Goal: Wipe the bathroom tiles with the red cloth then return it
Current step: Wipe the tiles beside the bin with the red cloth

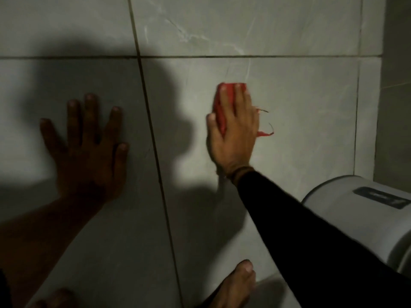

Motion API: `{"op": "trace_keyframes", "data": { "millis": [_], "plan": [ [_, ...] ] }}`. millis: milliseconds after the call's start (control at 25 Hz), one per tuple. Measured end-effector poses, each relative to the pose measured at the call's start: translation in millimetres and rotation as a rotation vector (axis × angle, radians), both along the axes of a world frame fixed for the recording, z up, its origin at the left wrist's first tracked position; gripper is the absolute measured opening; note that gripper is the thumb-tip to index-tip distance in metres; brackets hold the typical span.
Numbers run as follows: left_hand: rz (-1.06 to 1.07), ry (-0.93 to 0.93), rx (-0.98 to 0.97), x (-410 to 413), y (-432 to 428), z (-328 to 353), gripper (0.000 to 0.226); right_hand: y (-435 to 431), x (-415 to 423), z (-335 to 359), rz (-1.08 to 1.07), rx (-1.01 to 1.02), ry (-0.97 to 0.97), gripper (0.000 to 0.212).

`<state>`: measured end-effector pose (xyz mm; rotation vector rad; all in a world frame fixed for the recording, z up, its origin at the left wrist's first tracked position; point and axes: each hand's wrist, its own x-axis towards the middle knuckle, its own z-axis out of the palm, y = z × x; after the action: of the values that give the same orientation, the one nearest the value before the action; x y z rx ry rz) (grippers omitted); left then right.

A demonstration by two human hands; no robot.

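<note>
A folded red cloth [222, 107] lies pressed flat against a grey marbled wall tile [300, 118], under my right hand [233, 134]. Frayed red threads stick out to the right of that hand. The right arm wears a black sleeve. My left hand [89, 147] rests flat on the neighbouring tile [44, 81] to the left, fingers spread, holding nothing, in deep shadow. A dark grout line [153, 134] runs between the two hands.
A white rounded toilet tank or lid [347, 203] with a dark flush plate sits at the lower right, close to my right arm. A bare foot [235, 285] shows at the bottom centre, another at the bottom left. The wall corner is at far right.
</note>
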<state>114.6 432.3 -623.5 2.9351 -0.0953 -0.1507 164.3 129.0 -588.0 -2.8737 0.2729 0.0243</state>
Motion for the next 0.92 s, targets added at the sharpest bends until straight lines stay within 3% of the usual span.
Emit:
{"op": "trace_keyframes", "data": {
  "millis": [80, 160, 240, 280, 400, 440, 520, 600, 640, 760, 920],
  "plan": [
    [0.016, 0.002, -0.008, -3, -2, 0, 0.073, 0, -41, 5, 0.192, 0.031, 0.065, 0.067],
    [0.017, 0.013, -0.003, -2, -3, 1, 0.073, -22, -51, 9, 0.109, 0.046, 0.059, 0.066],
    [0.007, 0.001, 0.027, 3, -4, 1, 0.073, -12, -10, 3, -0.096, 0.046, 0.002, 0.064],
    [-0.001, 0.009, 0.034, 3, -3, 1, 0.073, 5, 6, 2, -0.070, 0.026, -0.014, 0.065],
    [0.012, 0.010, 0.005, -1, -3, 5, 0.073, 22, -32, 6, 0.280, 0.017, 0.045, 0.068],
    [0.019, 0.016, 0.008, -2, -4, 7, 0.074, 9, -58, 12, 0.292, 0.029, 0.086, 0.068],
    [0.019, 0.018, 0.010, 0, -9, 11, 0.074, -25, -59, 25, 0.107, 0.081, 0.066, 0.067],
    [0.015, 0.010, 0.021, 4, -11, 13, 0.073, -18, 6, 20, -0.129, 0.079, 0.003, 0.064],
    [0.008, 0.013, 0.026, 3, -9, 13, 0.073, 4, 45, 14, -0.115, 0.036, -0.043, 0.062],
    [0.010, 0.008, 0.021, 1, -7, 14, 0.073, 81, 97, 0, 0.303, -0.018, -0.142, 0.062],
    [0.023, 0.013, 0.005, 1, -7, 14, 0.072, 110, -36, 10, 0.550, 0.112, 0.012, 0.058]
  ]
}}
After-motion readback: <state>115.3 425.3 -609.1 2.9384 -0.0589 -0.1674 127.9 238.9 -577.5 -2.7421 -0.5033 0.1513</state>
